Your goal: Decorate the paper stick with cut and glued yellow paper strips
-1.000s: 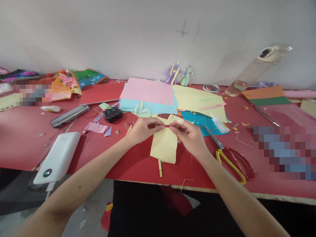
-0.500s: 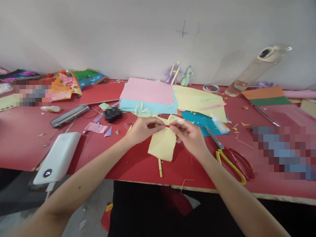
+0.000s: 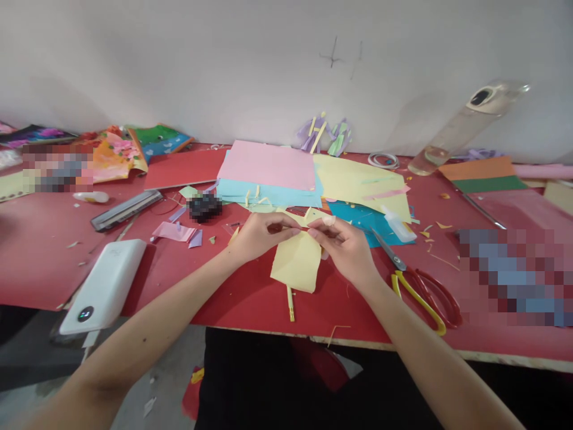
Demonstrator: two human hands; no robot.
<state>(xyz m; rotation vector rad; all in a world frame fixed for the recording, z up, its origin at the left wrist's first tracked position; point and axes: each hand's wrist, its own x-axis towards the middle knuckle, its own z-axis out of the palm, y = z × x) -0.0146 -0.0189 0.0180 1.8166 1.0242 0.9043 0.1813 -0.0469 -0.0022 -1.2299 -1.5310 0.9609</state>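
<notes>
Pinching the yellow paper.
Left hand and right hand grip it, fingers nearly meeting; likely a gathering step, next calling for even pressure.

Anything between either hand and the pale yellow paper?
Nothing visible. The left hand and right hand already pinch the pale yellow paper at its narrowed middle. The scissors lie off to the right, outside that gap.
</notes>
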